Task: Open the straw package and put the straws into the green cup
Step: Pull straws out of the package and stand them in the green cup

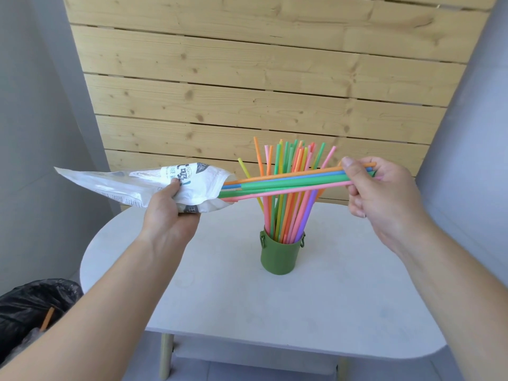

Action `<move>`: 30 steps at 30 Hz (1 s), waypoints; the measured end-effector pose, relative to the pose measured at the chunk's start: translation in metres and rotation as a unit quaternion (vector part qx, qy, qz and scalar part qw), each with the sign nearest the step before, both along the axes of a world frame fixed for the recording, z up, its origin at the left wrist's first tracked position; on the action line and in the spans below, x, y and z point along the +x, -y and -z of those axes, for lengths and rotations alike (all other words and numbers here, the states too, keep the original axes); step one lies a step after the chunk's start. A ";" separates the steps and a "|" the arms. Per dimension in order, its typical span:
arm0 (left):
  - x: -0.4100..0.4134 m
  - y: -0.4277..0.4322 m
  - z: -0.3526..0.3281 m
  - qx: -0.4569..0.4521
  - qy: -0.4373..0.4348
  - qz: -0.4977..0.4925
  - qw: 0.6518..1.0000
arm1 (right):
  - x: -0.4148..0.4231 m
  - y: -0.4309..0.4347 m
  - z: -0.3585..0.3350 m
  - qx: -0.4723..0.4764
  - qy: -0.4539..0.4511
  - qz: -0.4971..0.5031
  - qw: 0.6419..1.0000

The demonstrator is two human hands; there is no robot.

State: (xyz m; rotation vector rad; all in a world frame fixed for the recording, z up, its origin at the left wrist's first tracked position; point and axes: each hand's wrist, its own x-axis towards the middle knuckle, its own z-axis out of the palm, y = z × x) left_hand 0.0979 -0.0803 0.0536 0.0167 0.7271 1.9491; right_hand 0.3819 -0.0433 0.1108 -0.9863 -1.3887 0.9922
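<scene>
A green cup [279, 257] stands on the white table [316, 306], holding several coloured straws upright and fanned out. My left hand [170, 213] grips the white printed straw package [143, 185] at the left, raised above the table with its open mouth facing right. A horizontal bundle of straws [288, 181], orange, blue, green and pink, sticks out of that mouth. My right hand [384, 193] pinches the bundle's right ends, above and to the right of the cup. The bundle crosses in front of the upright straws.
A wooden slat panel [261, 78] leans against the wall behind the table. At the lower left sits a bin lined with a black bag [30, 312], with an orange straw inside. Wooden table legs [166, 356] show below the front edge.
</scene>
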 end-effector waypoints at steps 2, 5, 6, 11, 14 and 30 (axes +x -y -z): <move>0.001 -0.001 0.000 -0.001 0.000 0.003 1.000 | 0.009 0.000 -0.003 0.004 0.001 0.007 1.000; 0.002 -0.002 0.000 -0.001 0.000 0.003 1.000 | 0.023 -0.001 -0.009 0.002 0.003 0.017 1.000; 0.002 -0.003 0.000 -0.001 0.001 0.002 1.000 | 0.027 -0.001 -0.010 0.002 0.006 0.021 1.000; 0.003 -0.004 0.002 -0.001 0.001 0.006 1.000 | 0.046 0.000 -0.015 0.011 0.030 0.042 0.999; 0.004 -0.005 0.002 0.000 0.002 0.006 1.000 | 0.058 0.002 -0.025 0.028 0.053 0.052 0.997; 0.010 -0.006 0.009 -0.018 -0.012 0.028 0.999 | 0.090 0.000 -0.045 0.063 0.178 0.050 0.981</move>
